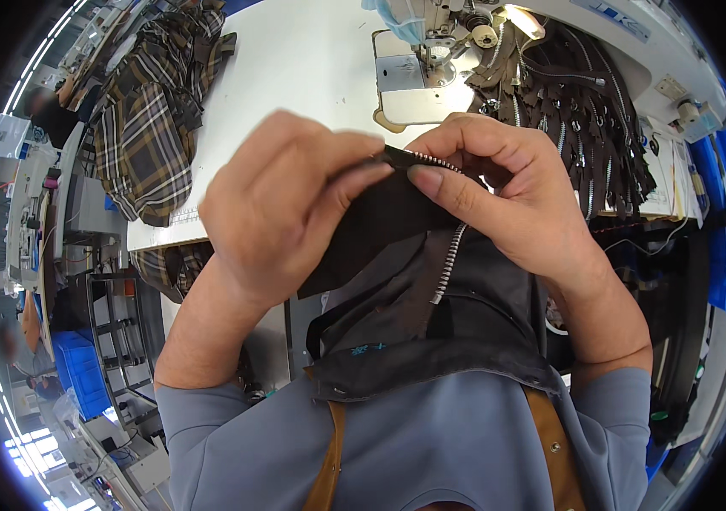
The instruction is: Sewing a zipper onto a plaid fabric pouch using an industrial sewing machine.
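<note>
A dark brown zipper (pixel 446 271) with silver metal teeth is held up in front of me, one length hanging down over a black apron (pixel 431 366). My left hand (pixel 273 204), slightly blurred, pinches one end of its tape between thumb and fingers. Close beside it, my right hand (pixel 512 187) grips the toothed part, with the thumb pressed on top and the fingers curled behind. A dark piece of cloth (pixel 371 230) hangs below the hands; whether it is joined to the zipper I cannot tell.
Beyond my hands stands a sewing machine (pixel 439 51) on a white table (pixel 286 60). Many dark zippers (pixel 580 111) lie heaped at its right. Plaid fabric (pixel 146 128) drapes over the table's left side. A blue bin (pixel 80 373) and a metal rack (pixel 120 341) stand at lower left.
</note>
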Action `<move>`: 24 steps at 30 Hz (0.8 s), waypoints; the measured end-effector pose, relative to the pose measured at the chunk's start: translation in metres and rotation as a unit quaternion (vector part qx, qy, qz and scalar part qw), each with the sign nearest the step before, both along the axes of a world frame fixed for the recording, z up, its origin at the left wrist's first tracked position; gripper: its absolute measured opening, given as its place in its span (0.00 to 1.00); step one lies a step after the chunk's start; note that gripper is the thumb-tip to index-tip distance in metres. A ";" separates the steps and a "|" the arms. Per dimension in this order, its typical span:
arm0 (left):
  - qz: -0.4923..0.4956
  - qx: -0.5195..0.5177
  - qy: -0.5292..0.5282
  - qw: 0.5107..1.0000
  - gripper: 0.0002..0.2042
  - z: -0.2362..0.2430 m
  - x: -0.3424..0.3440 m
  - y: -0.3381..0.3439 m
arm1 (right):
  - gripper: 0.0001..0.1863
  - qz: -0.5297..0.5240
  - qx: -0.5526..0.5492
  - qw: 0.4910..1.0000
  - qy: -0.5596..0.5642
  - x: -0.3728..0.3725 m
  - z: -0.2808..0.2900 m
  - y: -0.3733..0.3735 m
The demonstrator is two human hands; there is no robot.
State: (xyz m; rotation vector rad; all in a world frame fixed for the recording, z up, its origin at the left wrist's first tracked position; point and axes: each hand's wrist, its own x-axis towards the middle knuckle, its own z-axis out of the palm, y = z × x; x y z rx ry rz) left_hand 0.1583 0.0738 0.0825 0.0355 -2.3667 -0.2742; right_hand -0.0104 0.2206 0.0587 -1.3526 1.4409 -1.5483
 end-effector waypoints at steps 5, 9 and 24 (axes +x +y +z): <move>-0.041 0.178 -0.074 0.980 0.05 0.006 -0.004 -0.008 | 0.09 0.049 0.058 0.996 -0.038 -0.005 0.004 -0.001; -0.081 0.418 -0.078 0.901 0.05 0.001 -0.008 -0.011 | 0.10 0.050 0.024 0.994 -0.099 -0.005 0.005 -0.001; -0.052 0.412 -0.069 0.907 0.07 0.022 0.032 -0.019 | 0.31 0.045 -0.013 0.997 -0.069 0.005 -0.012 0.001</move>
